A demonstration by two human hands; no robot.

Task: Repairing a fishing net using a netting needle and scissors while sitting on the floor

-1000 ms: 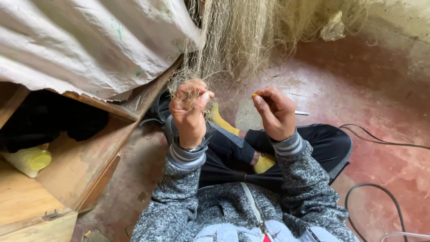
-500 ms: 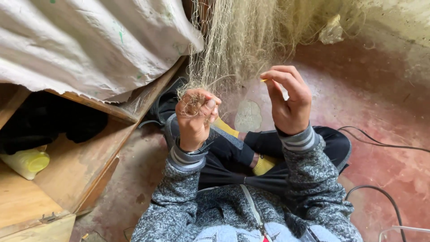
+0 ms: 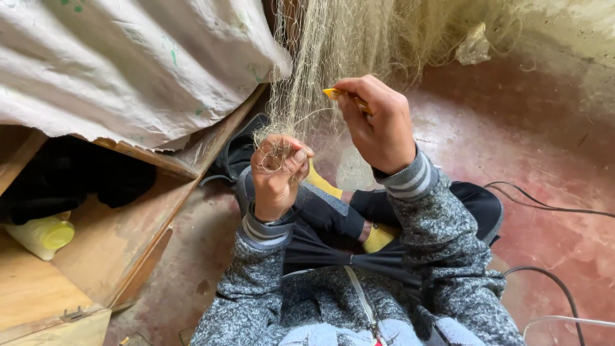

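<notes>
On the far left a yellow-capped bottle (image 3: pixel 43 236) sits in a wooden box (image 3: pixel 96 256). The left hand (image 3: pixel 277 174) is clenched on a bunch of fishing net (image 3: pixel 320 70); the right hand (image 3: pixel 378 125) pinches a yellow netting needle (image 3: pixel 333 93). Judged mid-mending: passing the needle through needs taut mesh. The needle's rear is hidden.

Pale yellow plastic bottle (image 3: pixel 43 236), perhaps lidded, lying in the wooden box (image 3: pixel 96 256) at left
</notes>
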